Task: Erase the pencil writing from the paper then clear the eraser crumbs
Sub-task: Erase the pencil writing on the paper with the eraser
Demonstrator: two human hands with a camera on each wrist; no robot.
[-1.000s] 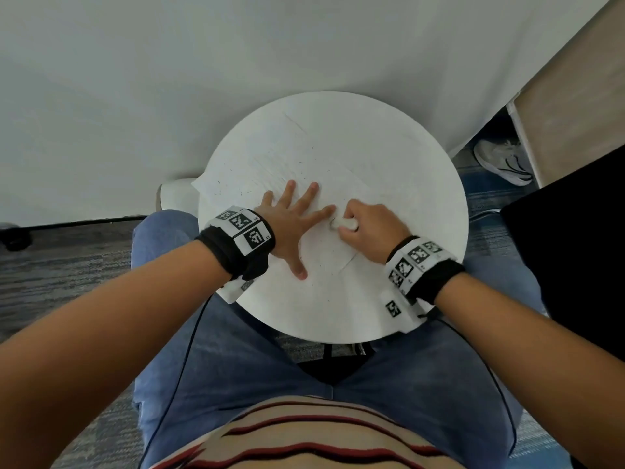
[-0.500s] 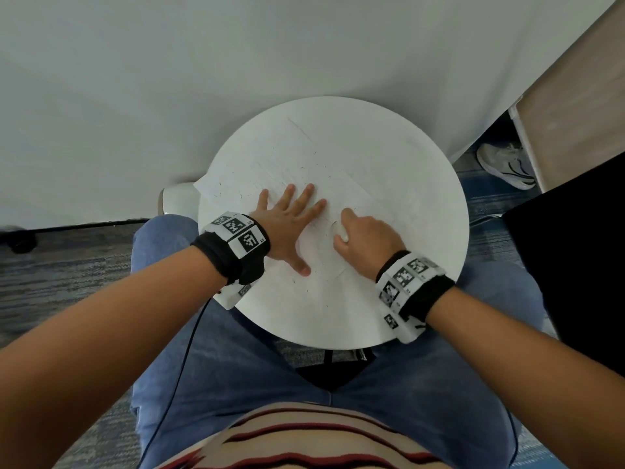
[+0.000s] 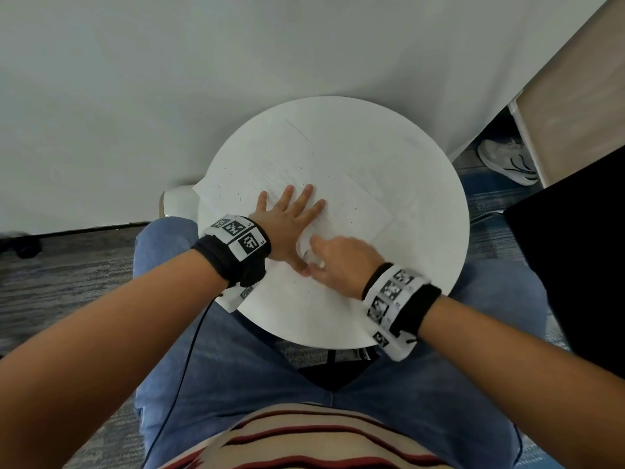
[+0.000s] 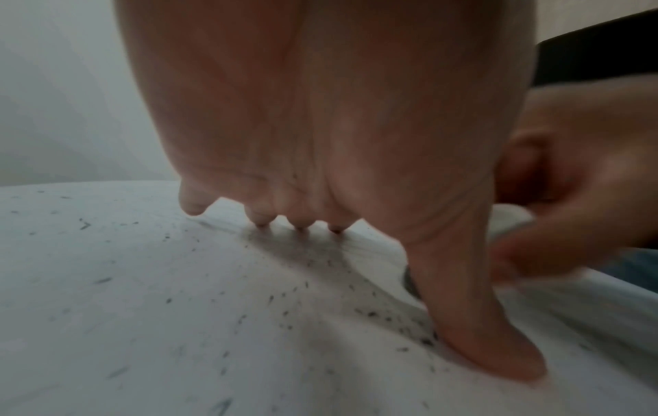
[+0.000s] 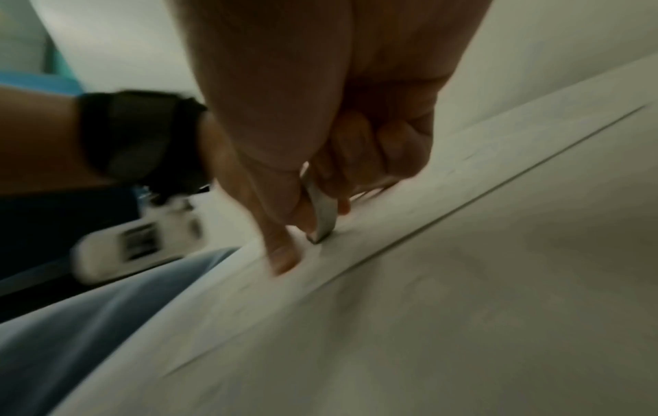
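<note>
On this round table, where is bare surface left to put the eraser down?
The round table is bare right of the paper, and along its near rim. The middle is crowded: left hand flat on the paper, right hand holding the eraser, crumbs scattered.

Two hands [image 3: 287, 228]; one paper [image 3: 355, 201]; one eraser [image 5: 322, 214]; one round table [image 3: 422, 198]

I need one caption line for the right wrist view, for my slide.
Right hand pinches the eraser and presses it on the paper.
</note>
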